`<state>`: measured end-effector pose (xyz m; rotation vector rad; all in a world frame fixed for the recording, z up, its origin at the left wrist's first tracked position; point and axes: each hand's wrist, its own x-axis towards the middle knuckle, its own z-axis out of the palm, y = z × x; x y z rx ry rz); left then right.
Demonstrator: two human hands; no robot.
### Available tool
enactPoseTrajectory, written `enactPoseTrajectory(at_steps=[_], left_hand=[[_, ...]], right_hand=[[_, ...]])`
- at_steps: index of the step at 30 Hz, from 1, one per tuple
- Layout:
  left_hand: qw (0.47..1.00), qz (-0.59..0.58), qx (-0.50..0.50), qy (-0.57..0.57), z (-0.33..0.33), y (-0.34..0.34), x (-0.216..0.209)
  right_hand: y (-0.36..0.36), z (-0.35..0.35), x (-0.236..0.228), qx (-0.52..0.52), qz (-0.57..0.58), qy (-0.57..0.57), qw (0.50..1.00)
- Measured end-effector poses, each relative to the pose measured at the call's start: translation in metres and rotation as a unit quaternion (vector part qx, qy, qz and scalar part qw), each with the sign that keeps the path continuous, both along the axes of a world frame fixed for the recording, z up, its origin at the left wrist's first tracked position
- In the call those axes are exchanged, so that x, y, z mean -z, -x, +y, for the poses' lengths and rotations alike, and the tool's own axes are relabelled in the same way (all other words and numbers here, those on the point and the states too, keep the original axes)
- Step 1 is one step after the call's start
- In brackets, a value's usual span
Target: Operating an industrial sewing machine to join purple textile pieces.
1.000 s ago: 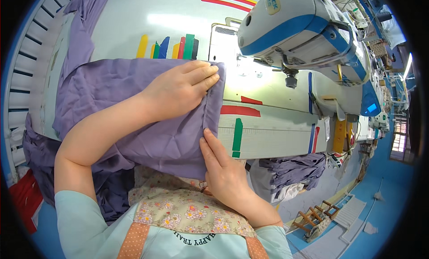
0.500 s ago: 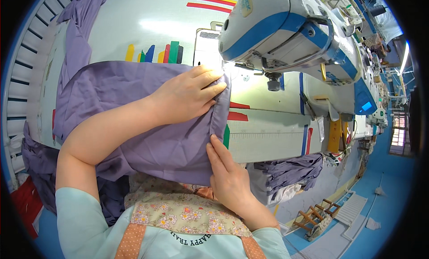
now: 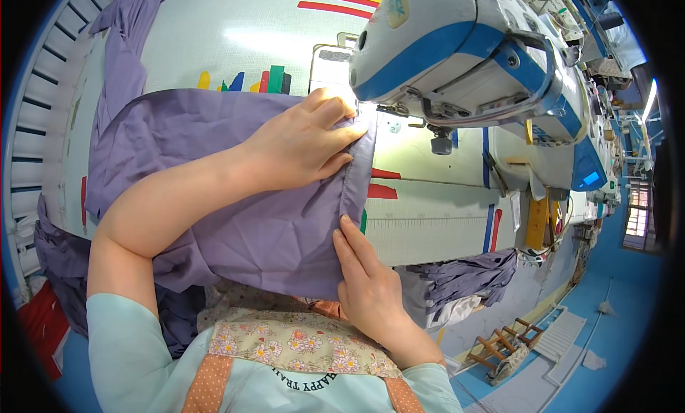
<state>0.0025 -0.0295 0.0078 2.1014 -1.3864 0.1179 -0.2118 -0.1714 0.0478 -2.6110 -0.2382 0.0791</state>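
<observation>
A piece of purple fabric (image 3: 235, 138) lies across the sewing machine's bed, with a folded hem along its right edge. My left hand (image 3: 303, 142) rests over the upper part of this hem, fingers bent and gripping the cloth just beside the lit needle area. Lower down the same edge, my right hand (image 3: 371, 292) holds the hem, index and middle fingers stretched along it and the thumb mostly hidden. The white and blue sewing machine head (image 3: 442, 56) stands right of my left hand. Its needle and presser foot cannot be made out clearly.
Coloured tape strips (image 3: 275, 80) and a printed ruler scale (image 3: 421, 224) mark the pale table. More purple cloth (image 3: 125, 63) trails at the far left. A dark purple bundle (image 3: 471, 274) hangs below the front edge. Small scissors (image 3: 492, 163) lie right of the machine head.
My left hand's fingers have bent more, and the hand has risen slightly. The fabric has shifted a little away from me, covering more of the tape strips. My right hand stays on the hem.
</observation>
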Motion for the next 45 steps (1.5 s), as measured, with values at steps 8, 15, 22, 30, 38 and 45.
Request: enactPoseTrajectory(at_steps=[8, 15, 22, 30, 38, 45], left_hand=[[1.0, -0.01, -0.003, -0.004, 0.0, -0.003, 0.001], [0.996, -0.081, 0.045, -0.02, 0.0, 0.002, -0.001], [0.995, -0.095, 0.006, -0.029, 0.005, 0.034, -0.009], [0.998, -0.032, 0.006, -0.056, 0.009, 0.043, -0.008], [0.985, -0.009, 0.007, -0.172, 0.011, 0.082, -0.031], [0.982, -0.023, 0.005, -0.189, 0.018, 0.094, -0.027]], right_hand=[[-0.003, 0.001, -0.003, 0.005, -0.002, -0.014, 1.0], [0.012, 0.004, 0.003, 0.028, -0.014, -0.07, 0.997], [0.03, 0.015, 0.003, 0.03, -0.033, -0.097, 0.994], [0.058, 0.014, 0.013, 0.058, -0.081, -0.091, 0.991], [0.063, 0.012, 0.058, -0.119, 0.125, 0.02, 0.985], [0.111, -0.075, 0.142, 0.119, 0.246, -0.279, 0.921]])
